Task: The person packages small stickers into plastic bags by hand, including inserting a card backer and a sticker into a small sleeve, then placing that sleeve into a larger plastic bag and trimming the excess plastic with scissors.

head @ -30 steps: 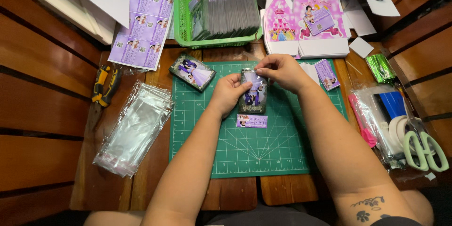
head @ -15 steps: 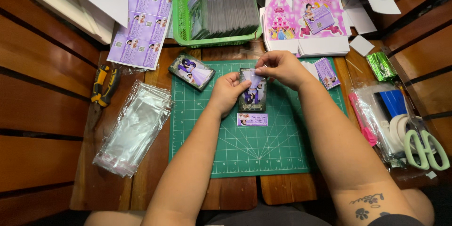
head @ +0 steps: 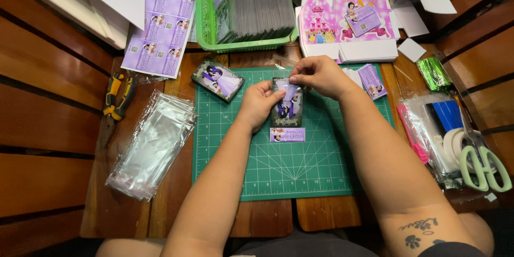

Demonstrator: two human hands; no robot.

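Picture card (head: 286,108) upright on green cutting mat (head: 300,171), long axis running away from person. Left hand (head: 259,103) pinches card's left edge; right hand (head: 317,75) fingers pinch clear sleeve at top end, nearer the opening.

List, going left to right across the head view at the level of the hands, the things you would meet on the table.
Yellow-handled pliers → stack of clear plastic sleeves → picture card lying on the green mat → left hand → sleeved card being held → right hand → small purple cards → green-handled scissors.
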